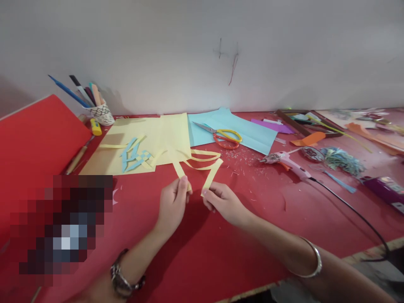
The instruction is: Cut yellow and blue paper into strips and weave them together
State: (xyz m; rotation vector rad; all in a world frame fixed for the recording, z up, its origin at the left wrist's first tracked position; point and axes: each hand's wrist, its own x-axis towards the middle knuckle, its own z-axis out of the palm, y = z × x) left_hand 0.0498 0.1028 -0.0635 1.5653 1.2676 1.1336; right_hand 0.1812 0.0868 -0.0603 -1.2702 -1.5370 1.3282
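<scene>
My left hand (173, 204) pinches a pale yellow paper strip (179, 169) between thumb and fingers. Another yellow paper strip (214, 172), folded at its upper end, is pinched in my right hand (225, 204). The two hands are a little apart above the red table. Just beyond them, a looped yellow strip (205, 156) lies by the yellow paper sheets (173, 130). On those sheets, to the left, is a small checkered weave (143, 156) of blue and yellow strips. Whether the strips in my hands join each other I cannot tell.
Scissors (233, 136) with red and yellow handles lie on light blue paper (259, 131). A pink glue gun (287, 164) with a black cord is at right, near a tassel of threads (342, 160). A patterned pen cup (102, 114) and red board (41, 139) stand left.
</scene>
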